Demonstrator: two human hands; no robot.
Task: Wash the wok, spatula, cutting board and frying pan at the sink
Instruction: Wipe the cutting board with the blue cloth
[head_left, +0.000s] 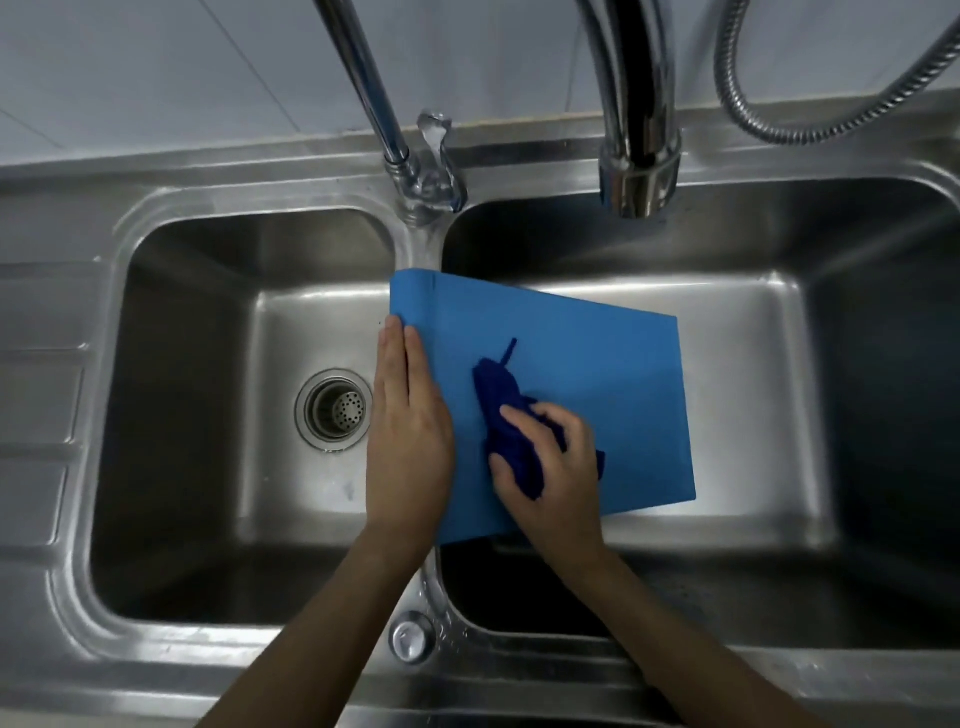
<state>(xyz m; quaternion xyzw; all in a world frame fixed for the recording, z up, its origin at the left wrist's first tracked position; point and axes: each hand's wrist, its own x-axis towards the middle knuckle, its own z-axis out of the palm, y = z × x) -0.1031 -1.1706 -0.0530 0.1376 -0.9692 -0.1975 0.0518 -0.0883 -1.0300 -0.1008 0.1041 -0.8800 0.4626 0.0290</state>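
Bright light from above shines off the steel sink (156, 649), its right side is dark, and the edges bend.

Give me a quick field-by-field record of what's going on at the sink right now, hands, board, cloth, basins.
board: blue cutting board, lying across the divider and over the right basin
left hand: left hand flat on the board's left edge, fingers straight
right hand: right hand grips a dark blue cloth against the board
left basin: left basin with drain strainer showing
faucets: two spouts overhead; no water stream visible
wok, spatula, pan: not in view
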